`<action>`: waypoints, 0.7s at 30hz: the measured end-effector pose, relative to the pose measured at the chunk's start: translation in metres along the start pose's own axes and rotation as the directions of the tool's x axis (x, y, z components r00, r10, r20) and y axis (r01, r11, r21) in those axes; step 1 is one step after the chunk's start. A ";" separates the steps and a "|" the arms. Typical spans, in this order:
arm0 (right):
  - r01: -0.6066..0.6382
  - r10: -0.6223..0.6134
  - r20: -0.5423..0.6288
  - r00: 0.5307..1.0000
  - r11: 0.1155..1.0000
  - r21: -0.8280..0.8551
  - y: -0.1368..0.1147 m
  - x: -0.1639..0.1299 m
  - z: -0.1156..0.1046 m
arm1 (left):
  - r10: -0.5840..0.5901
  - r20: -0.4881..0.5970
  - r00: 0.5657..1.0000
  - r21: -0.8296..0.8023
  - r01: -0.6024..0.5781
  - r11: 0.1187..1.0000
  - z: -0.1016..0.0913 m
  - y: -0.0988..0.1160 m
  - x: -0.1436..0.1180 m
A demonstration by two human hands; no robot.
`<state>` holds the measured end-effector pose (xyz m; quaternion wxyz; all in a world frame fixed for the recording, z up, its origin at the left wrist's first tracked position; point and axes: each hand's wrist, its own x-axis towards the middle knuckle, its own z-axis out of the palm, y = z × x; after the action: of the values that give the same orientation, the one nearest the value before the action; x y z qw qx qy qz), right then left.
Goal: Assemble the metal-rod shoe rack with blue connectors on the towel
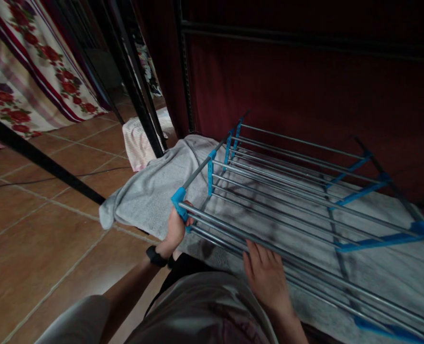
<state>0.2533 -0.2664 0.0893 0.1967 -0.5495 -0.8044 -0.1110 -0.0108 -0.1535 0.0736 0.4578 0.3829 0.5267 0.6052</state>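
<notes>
The drying rack [298, 191] lies flat over a towel [150, 191] spread on the floor [36, 239]. The left hand [176, 229] grips its near-left corner; the right hand [265, 274] rests on the near rail. A curtain [305, 81] hangs behind.

hands [176, 229]: 2 | drying rack [305, 200]: 1 | grey towel [150, 191]: 1

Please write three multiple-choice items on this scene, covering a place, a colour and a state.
1. What lies under the metal-rod drying rack?
A. grey towel
B. wooden crate
C. bare glass

2. What colour are the rack's plastic joints?
A. yellow
B. blue
C. white

3. How is the left hand?
A. hanging free
B. flat on the floor
C. closed on the rack's corner

Answers: 1 A, the grey towel spreads beneath the rods; 2 B, the connectors are bright blue; 3 C, its fingers wrap the corner, while the right hand rests on the front rods.
</notes>
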 end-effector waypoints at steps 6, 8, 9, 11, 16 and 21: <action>0.031 -0.017 0.184 0.983 0.996 -0.078 -0.006 0.032 -0.007 | 0.022 -0.173 0.985 0.004 -0.021 1.000 0.011 0.006 -0.006; 0.058 -0.042 0.181 0.983 0.995 -0.083 -0.003 0.029 -0.007 | 0.028 -0.245 0.969 0.012 -0.026 1.000 0.014 0.008 -0.008; 0.069 -0.054 0.180 0.982 0.994 -0.081 -0.002 0.028 -0.006 | 0.029 -0.265 0.964 0.012 -0.027 1.000 0.016 0.009 -0.008; 0.081 -0.067 0.181 0.981 0.994 -0.073 -0.001 0.027 -0.005 | 0.013 -0.279 0.960 -0.008 -0.016 1.000 0.018 0.010 -0.009; 0.085 -0.072 0.163 0.984 0.994 -0.074 -0.001 0.029 -0.004 | -0.004 -0.289 0.957 -0.022 -0.002 1.000 0.020 0.011 -0.009; 0.096 -0.087 0.155 0.984 0.994 -0.052 0.000 0.027 -0.003 | 0.057 -0.280 0.958 0.054 -0.043 0.998 0.019 0.011 -0.010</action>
<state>0.2450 -0.2448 0.1041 0.1130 -0.5244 -0.8378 -0.1013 0.0084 -0.1584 0.0877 0.3538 0.3171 0.5907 0.6522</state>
